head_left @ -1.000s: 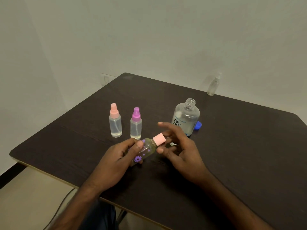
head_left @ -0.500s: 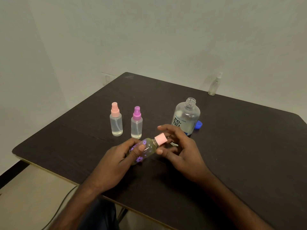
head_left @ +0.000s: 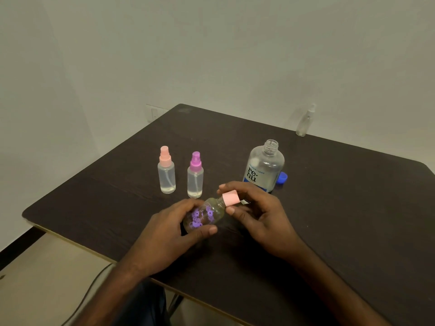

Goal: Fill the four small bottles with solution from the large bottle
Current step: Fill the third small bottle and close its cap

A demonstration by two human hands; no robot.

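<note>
Head view: pink sprayer (head_left: 167, 172) and purple sprayer (head_left: 195, 176), ten o'clock, appear filled; left hand (head_left: 169, 234) grips flowered bottle (head_left: 204, 216), right hand (head_left: 261, 215) pinches its cap (head_left: 231, 199); far bottle (head_left: 305, 122), one o'clock, seemingly outstanding.

Head-worn wide-angle camera looks forward and down, close over the table (head_left: 341, 220).

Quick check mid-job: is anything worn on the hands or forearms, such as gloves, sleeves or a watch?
No. The left hand and right hand are bare, with no gloves, rings or watch visible. The forearms are bare too, and no sleeve reaches into view.
</note>
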